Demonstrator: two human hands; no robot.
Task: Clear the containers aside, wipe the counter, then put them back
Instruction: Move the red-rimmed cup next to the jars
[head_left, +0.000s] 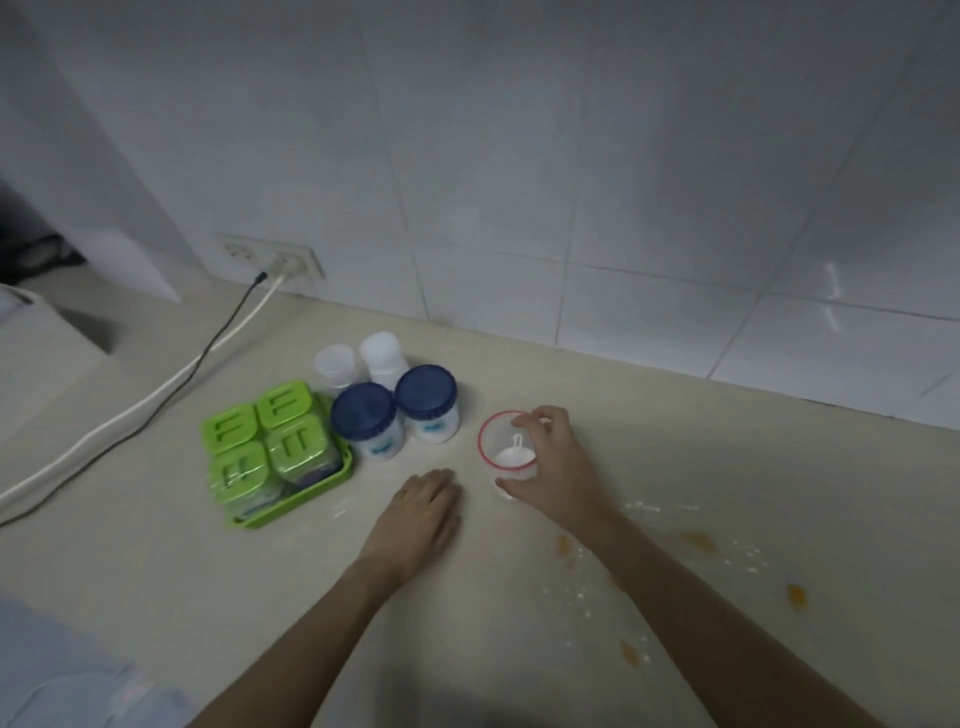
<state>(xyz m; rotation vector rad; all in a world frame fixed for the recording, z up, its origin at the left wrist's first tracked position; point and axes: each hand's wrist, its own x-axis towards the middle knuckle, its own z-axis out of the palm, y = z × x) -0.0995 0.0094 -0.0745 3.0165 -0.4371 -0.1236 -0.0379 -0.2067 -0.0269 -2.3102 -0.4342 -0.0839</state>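
My right hand (558, 465) is wrapped around a clear cup with a red rim (497, 437); a small white scoop lies inside it. Flat on the beige counter (156, 571), palm down, rests my left hand (423, 512), holding nothing. Two white jars with blue lids (363, 415) (427, 396) stand just left of the cup. Behind them are two small translucent white containers (336, 364) (381, 349). A green tray (306, 496) holds several green-lidded boxes at the left.
White powder (587, 597) and orange stains (701, 543) are scattered over the counter at the right. A black and a white cable (171, 395) run from a wall socket (283, 257) across the counter to the left. The tiled wall rises behind.
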